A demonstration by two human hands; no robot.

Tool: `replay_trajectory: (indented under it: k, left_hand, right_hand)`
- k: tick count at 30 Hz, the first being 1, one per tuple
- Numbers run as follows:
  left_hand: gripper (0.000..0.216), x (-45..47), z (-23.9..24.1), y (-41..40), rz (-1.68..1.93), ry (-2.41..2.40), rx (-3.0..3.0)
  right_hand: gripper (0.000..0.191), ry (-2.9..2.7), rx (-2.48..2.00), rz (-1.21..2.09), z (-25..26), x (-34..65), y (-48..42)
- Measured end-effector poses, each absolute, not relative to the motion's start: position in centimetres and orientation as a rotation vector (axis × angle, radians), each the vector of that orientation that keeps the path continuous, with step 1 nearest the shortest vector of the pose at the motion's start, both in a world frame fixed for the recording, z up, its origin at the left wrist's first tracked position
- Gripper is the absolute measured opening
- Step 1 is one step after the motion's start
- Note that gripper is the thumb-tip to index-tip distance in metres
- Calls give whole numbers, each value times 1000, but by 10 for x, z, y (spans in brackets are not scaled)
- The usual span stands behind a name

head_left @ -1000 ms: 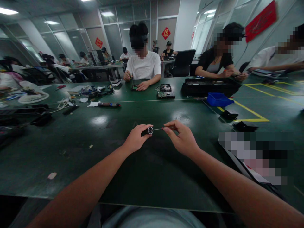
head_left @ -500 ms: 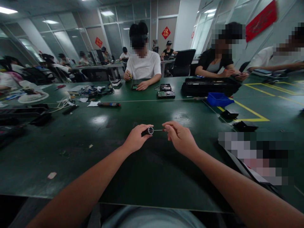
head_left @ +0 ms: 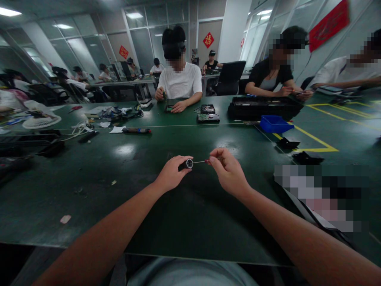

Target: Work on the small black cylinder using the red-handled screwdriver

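My left hand (head_left: pixel 170 174) is closed round a small black cylinder (head_left: pixel 189 163) with a silver ring at its round end, which faces right. In my right hand (head_left: pixel 228 171) is a screwdriver (head_left: pixel 206 161) with a red handle, pinched between thumb and fingers. Its thin metal shaft points left and the tip meets the cylinder's ringed end; whether it sits in a screw I cannot tell. Both hands are above the green table (head_left: pixel 190 222), near its front edge.
Across the table a person in a white shirt (head_left: pixel 181 81) works on a circuit board. Hard drives (head_left: pixel 208 118), a long black casing (head_left: pixel 264 107) and a blue bin (head_left: pixel 275 124) stand at the back. A dark pen-shaped tool (head_left: pixel 137 130) lies to the left, beyond my hands.
My right hand has shifted slightly to the right, with its fingers in a different position on the screwdriver, so more of the red handle shows. My left hand stays in place.
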State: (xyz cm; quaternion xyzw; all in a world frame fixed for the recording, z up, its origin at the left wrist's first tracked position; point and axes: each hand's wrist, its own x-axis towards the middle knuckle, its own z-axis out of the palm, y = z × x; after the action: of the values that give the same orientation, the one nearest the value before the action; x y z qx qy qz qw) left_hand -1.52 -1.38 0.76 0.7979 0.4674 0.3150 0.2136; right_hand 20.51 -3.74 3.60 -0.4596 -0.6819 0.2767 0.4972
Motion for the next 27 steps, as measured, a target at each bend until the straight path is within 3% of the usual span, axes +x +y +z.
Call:
replay_trajectory:
  k: [13, 27]
  left_hand:
    - [39, -16, 12, -14, 833, 1152, 2405]
    - [40, -16, 11, -13, 781, 1219, 2439]
  right_hand:
    - [33, -1148, -948, 1188, 20, 210, -11]
    - [27, -1461, -1070, 731, 30, 208, -26]
